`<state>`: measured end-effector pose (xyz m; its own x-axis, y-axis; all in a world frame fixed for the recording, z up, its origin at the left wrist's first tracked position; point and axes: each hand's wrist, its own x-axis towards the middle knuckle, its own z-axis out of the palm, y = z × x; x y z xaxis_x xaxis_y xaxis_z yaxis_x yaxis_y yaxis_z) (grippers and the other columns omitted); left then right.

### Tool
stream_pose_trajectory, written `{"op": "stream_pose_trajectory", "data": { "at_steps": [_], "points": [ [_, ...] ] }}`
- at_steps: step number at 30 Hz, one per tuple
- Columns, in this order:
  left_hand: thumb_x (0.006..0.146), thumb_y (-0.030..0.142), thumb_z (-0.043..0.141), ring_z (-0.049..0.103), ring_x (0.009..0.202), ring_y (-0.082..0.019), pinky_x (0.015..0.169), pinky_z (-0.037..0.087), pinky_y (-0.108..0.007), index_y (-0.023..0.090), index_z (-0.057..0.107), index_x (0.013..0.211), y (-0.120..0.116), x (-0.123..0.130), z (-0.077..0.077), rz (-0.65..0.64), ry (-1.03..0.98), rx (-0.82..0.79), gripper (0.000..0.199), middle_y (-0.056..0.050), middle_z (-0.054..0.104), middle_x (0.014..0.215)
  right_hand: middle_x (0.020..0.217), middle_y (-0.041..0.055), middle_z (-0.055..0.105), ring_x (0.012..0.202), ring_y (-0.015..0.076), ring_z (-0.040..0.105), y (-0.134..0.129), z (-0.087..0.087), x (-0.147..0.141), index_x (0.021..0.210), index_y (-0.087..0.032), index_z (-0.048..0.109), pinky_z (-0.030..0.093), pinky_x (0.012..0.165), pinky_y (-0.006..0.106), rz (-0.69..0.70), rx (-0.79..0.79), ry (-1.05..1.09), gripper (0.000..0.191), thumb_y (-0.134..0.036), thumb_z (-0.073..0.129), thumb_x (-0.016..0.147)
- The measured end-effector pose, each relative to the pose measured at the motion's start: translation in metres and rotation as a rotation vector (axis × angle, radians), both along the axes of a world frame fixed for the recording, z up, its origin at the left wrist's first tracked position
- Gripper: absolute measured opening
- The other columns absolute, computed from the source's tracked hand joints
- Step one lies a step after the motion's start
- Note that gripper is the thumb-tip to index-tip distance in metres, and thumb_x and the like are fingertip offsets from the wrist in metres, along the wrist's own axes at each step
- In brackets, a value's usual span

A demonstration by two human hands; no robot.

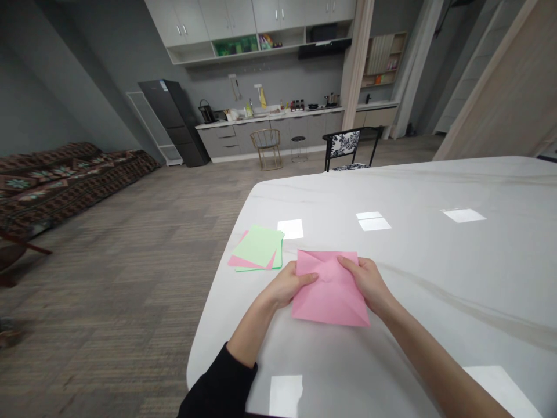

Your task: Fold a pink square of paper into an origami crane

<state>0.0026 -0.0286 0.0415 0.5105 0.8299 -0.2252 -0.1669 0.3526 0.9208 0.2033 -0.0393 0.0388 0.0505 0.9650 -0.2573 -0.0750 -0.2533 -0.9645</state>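
A pink sheet of paper [331, 299] with crease lines is held just above the white table, between both hands. My left hand [289, 284] grips its left edge, thumb on top and the other fingers mostly hidden beneath. On the right side, my right hand [366, 280] holds the sheet the same way, its thumb lying near the upper middle. Beyond my left hand lies a loose pile of green paper [259, 245] and pink paper [270, 262], near the table's left edge.
The white table [418, 197] has a rounded left corner. Behind it stand a black-framed chair [343, 145], a wire chair [266, 140] and a round stool [298, 139]. A kitchen counter [278, 116] runs along the back wall.
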Motion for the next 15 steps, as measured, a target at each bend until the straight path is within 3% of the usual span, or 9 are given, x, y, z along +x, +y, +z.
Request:
{"op": "stream_pose_trajectory", "data": {
  "at_steps": [5, 8, 12, 15],
  "points": [
    [0.072, 0.031, 0.076, 0.062, 0.107, -0.029, 0.086, 0.049, -0.036, 0.017, 0.061, 0.124, 0.0, 0.002, 0.006, 0.007, -0.017, 0.114, 0.056, -0.016, 0.063, 0.124, 0.063, 0.0052, 0.064, 0.054, 0.0185, 0.056, 0.001, -0.001, -0.001, 0.067, -0.015, 0.061, 0.039, 0.05, 0.028, -0.03, -0.018, 0.043, 0.037, -0.052, 0.066, 0.071],
    [0.075, 0.025, 0.068, 0.054, 0.119, -0.028, 0.09, 0.046, -0.033, 0.021, 0.065, 0.122, 0.0, 0.002, 0.009, 0.002, 0.011, 0.183, 0.047, -0.011, 0.057, 0.134, 0.065, 0.0039, 0.063, 0.056, 0.0179, 0.055, 0.002, -0.001, -0.001, 0.071, -0.017, 0.061, 0.039, 0.052, 0.028, -0.043, 0.027, 0.062, 0.037, -0.053, 0.066, 0.072],
    [0.07, 0.017, 0.064, 0.056, 0.114, -0.028, 0.085, 0.044, -0.03, 0.021, 0.068, 0.118, 0.0, -0.003, 0.014, -0.082, 0.046, 0.182, 0.048, -0.009, 0.061, 0.128, 0.064, 0.0004, 0.057, 0.055, 0.0145, 0.048, 0.002, -0.002, 0.001, 0.072, -0.019, 0.058, 0.037, 0.051, 0.025, -0.074, 0.097, 0.066, 0.034, -0.053, 0.064, 0.076],
    [0.071, 0.025, 0.066, 0.06, 0.103, -0.027, 0.079, 0.044, -0.03, 0.019, 0.068, 0.118, -0.001, -0.006, 0.019, -0.186, 0.026, 0.182, 0.047, -0.01, 0.066, 0.118, 0.061, -0.0026, 0.049, 0.053, 0.0128, 0.042, 0.003, -0.001, 0.003, 0.068, -0.021, 0.052, 0.034, 0.05, 0.024, -0.073, 0.159, 0.015, 0.036, -0.053, 0.061, 0.08]
  ]
}}
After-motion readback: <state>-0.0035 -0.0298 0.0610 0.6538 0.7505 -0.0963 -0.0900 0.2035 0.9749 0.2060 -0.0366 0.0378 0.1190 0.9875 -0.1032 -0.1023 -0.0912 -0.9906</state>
